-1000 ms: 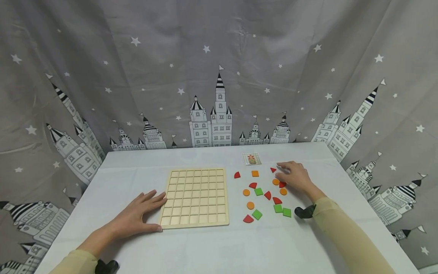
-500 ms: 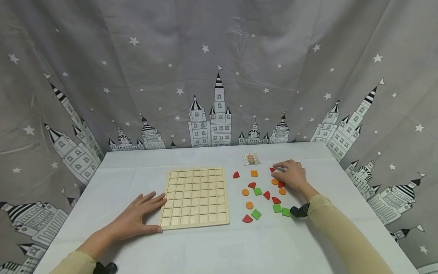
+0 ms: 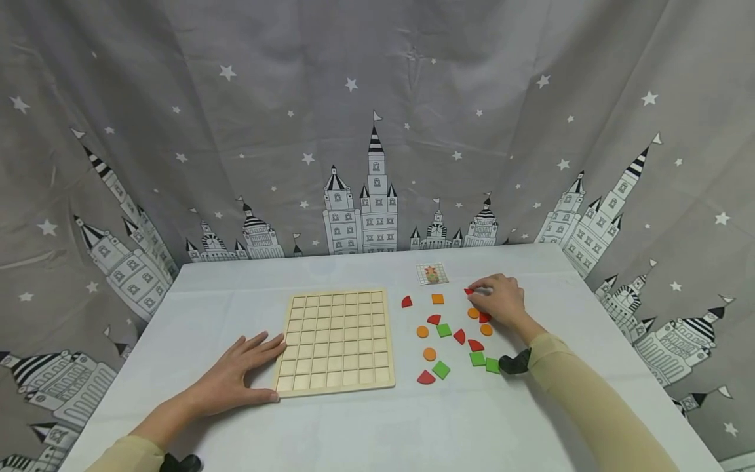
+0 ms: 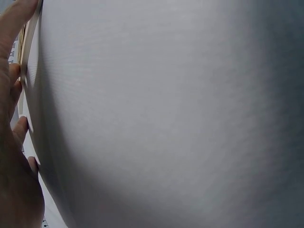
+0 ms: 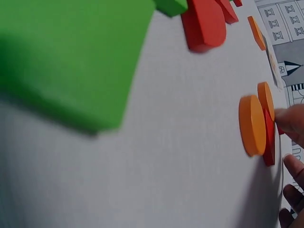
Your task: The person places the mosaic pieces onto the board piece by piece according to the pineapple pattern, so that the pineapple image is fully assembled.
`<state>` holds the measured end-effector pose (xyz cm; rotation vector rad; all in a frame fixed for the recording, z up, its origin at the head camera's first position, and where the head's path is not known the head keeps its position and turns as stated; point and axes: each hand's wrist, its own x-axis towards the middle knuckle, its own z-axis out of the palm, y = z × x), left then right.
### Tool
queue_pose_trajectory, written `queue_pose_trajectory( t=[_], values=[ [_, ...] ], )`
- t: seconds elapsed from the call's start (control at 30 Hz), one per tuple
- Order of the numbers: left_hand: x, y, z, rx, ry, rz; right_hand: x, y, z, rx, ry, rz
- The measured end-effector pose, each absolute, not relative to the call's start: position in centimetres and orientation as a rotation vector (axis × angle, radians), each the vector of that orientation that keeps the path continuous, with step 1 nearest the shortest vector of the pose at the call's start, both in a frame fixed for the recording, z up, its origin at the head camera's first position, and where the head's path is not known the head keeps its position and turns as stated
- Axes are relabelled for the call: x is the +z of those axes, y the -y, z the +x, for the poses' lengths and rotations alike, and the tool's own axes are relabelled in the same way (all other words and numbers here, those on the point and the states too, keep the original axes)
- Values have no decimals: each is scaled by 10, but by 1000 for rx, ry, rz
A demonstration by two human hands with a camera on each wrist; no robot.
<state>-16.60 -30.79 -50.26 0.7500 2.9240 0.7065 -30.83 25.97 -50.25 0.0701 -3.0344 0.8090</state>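
Note:
A square wooden grid board (image 3: 390, 354) lies on the white table. At its left side rests my left hand (image 3: 227, 377), fingers spread and fairly straight, fingertips at the edge and thumb by the near left corner. To the right, my right hand (image 3: 501, 301) pinches a small red quarter-circle piece (image 3: 468, 290) between thumb and fingers, low over the table. An orange disc (image 3: 473, 313) and another red piece (image 3: 484, 318) lie just below that hand. In the right wrist view, the thumb (image 5: 290, 121) covers most of the pinched piece.
Several red quarter-circles (image 3: 426, 377), orange discs (image 3: 429, 354) and green squares (image 3: 441, 370) lie scattered right of the board, with an orange square (image 3: 438, 299) behind them. A small picture card (image 3: 432, 273) lies at the back. A grey castle-print curtain (image 3: 265, 131) hangs behind the table.
My right hand has moved slightly left to the red quarter-circle, and its thumb and fingers have closed on it. My left hand stays at the board's edge.

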Motion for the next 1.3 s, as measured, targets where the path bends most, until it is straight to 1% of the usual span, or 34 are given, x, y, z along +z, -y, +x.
queue_pose_trajectory(
  t=[0.53, 1.03, 1.3],
  values=[
    [-503, 308, -164, 698, -2925, 732, -507, -260, -307, 899, 2997, -89],
    [-501, 309, -163, 725, -2932, 779, -503, -257, -302, 925, 2956, -75],
    [-501, 308, -164, 727, -2915, 749, -504, -259, -301, 941, 2943, -49]
  ],
)
